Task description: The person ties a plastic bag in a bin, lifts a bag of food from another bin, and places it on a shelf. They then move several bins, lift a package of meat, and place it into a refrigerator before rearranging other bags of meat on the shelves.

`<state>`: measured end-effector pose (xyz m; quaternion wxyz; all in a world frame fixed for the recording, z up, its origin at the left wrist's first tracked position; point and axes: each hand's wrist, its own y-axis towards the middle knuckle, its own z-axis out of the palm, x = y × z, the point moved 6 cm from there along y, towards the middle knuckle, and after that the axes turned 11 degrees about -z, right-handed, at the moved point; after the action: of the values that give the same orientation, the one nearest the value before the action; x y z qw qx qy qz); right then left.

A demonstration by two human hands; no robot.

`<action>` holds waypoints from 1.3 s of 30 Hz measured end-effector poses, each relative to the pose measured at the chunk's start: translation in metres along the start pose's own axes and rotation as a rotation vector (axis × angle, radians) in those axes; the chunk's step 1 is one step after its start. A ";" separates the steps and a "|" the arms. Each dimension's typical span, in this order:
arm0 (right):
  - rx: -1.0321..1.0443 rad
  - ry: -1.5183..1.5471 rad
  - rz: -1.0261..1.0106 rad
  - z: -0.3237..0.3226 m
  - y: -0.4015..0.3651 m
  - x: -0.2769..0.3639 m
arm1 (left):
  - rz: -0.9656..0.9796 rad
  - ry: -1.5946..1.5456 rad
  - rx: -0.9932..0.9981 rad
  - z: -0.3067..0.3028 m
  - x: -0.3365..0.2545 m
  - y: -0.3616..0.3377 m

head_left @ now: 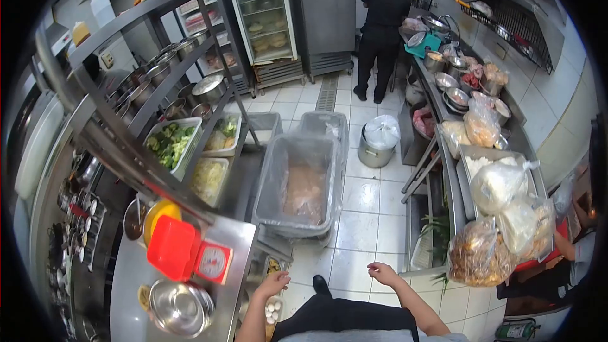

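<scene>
My left hand [272, 284] hangs in the air beside the steel counter [235, 240], its fingers loosely bent and nothing in them. To the right, my right hand [382, 274] is held over the white tiled floor, also empty, with relaxed fingers. Ahead of both hands stands a large grey bin [261, 197] lined with clear plastic, with brownish liquid and pale pieces inside. On the counter left of my left hand are a red kitchen scale [213, 262], a red plastic container [172, 248] and stacked metal bowls [182, 308]. Eggs [273, 310] sit low beneath my left hand.
A lidless-looking pot with a white bag [382, 132] stands on the floor. Bagged food [482, 250] overhangs the right-hand table. A co-worker [382, 31] stands at the far end, back turned; another person's arm [565, 245] shows at right. Vegetable tubs [171, 145] fill the left shelf.
</scene>
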<state>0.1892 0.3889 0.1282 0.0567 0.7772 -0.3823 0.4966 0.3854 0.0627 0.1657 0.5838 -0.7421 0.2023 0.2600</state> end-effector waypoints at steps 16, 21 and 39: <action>0.372 -0.249 0.402 -0.121 0.049 -0.141 | -0.266 0.101 -0.277 -0.022 -0.019 0.279; 0.208 -0.387 0.168 -0.217 0.174 -0.124 | -0.360 0.138 -0.369 -0.010 -0.003 0.291; 0.645 -0.508 -0.297 -0.205 0.530 0.060 | -1.136 -0.616 -0.753 0.049 -0.015 0.332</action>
<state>-0.2918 0.0806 0.1250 -0.2141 0.8992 -0.0934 0.3701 0.1660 0.0318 -0.0866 0.3647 -0.7756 -0.4876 0.1663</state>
